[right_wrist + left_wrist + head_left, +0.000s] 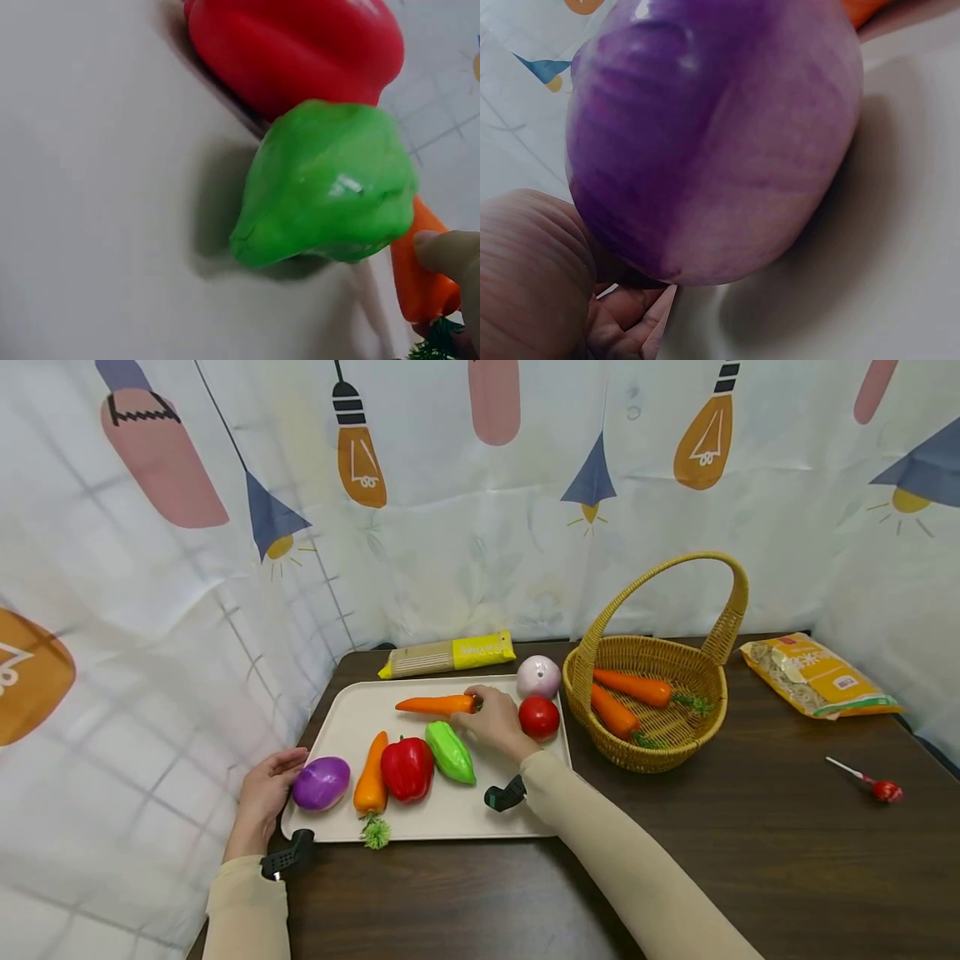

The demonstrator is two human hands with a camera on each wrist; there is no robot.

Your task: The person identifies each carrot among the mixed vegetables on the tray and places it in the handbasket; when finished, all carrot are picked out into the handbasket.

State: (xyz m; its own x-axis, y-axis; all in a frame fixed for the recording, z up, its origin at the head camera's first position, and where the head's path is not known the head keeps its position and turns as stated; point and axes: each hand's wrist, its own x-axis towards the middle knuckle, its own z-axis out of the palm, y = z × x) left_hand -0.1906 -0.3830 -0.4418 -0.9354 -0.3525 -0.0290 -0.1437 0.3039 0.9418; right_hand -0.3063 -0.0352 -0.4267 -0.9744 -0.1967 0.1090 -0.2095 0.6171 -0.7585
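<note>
My right hand (491, 720) pinches an orange carrot (435, 704) near its leafy end, over the far part of the cream tray (480, 818). In the right wrist view, the thumb presses on that carrot (420, 277), beyond a lumpy green pepper (330, 184). My left hand (266, 789) is at the tray's left edge, beside a round purple vegetable (321, 783), fingers fairly straight. The left wrist view has the purple vegetable (720, 135) filling most of it, partly hiding the fingers. A second carrot (371, 777) and a red bell pepper (407, 769) lie between the purple vegetable and green pepper.
A tomato (538, 718) and a pale purple onion (538, 677) sit at the tray's right side. The wicker basket (718, 714) beside it holds two carrots. Noodles (450, 655) lie behind the tray; a yellow food bag (817, 675) and a lollipop (887, 791) lie far right.
</note>
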